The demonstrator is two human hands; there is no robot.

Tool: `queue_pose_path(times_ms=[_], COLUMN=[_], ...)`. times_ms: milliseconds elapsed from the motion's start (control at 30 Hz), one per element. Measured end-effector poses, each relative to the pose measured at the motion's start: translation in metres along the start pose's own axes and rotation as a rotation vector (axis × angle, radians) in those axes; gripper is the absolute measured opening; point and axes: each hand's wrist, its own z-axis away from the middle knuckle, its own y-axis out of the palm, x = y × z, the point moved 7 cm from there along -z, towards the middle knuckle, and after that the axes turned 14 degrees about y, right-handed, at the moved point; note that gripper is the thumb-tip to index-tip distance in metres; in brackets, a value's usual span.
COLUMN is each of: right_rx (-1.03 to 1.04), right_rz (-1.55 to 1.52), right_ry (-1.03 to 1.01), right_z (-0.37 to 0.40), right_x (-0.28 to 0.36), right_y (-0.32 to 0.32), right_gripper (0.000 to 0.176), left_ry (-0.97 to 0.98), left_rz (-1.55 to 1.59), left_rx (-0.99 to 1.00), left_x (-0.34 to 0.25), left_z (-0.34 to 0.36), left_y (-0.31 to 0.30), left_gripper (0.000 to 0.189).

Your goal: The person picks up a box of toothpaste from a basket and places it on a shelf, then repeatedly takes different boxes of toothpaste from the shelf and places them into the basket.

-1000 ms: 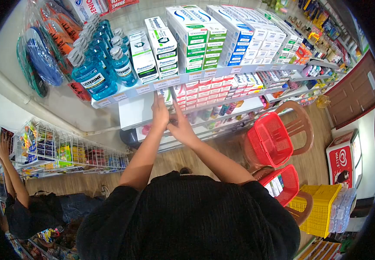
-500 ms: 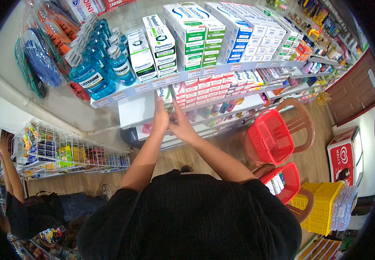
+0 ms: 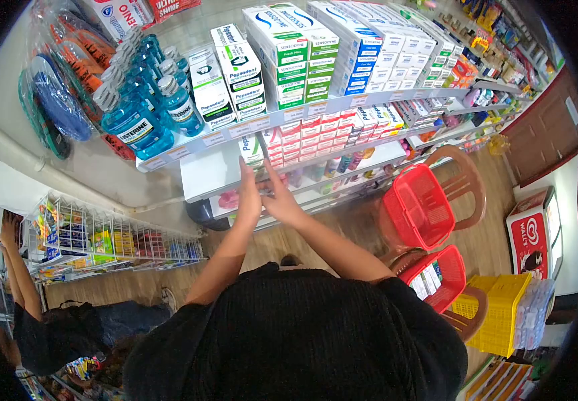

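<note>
A white and green Pepsodent toothpaste box (image 3: 251, 148) stands at the left end of the row on the second shelf. My left hand (image 3: 250, 194) has its fingers stretched out at the left side of this box. On the other side, my right hand (image 3: 282, 202) reaches up with fingers extended, near the edge between that box and the red and white toothpaste boxes (image 3: 300, 139). Neither hand is wrapped round a box. Whether the fingertips press on the box is hard to see.
Listerine bottles (image 3: 140, 130), Pepsodent boxes (image 3: 245, 77) and Sensodyne boxes (image 3: 292, 57) fill the upper shelf. Red baskets (image 3: 417, 207) rest on brown chairs (image 3: 466, 194) at right, near a yellow crate (image 3: 492, 314). At left, another person's arm (image 3: 22, 267) reaches toward shelves beside a wire rack (image 3: 95, 234).
My view has shifted slightly. Both hands stay beside the Pepsodent box, sitting slightly lower against it, with more of its front showing.
</note>
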Motion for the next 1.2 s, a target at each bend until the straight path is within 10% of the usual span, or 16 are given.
queue_pose_path(times_ms=[1200], right_rx=[0.03], right_rz=[0.011], right_ry=[0.145], right_z=[0.004], right_x=[-0.005], right_y=[-0.002], right_gripper=[0.093], left_ry=[0.002], left_rz=[0.009], left_rx=[0.074], left_x=[0.013], left_z=[0.016], left_y=[-0.008], left_gripper=[0.074])
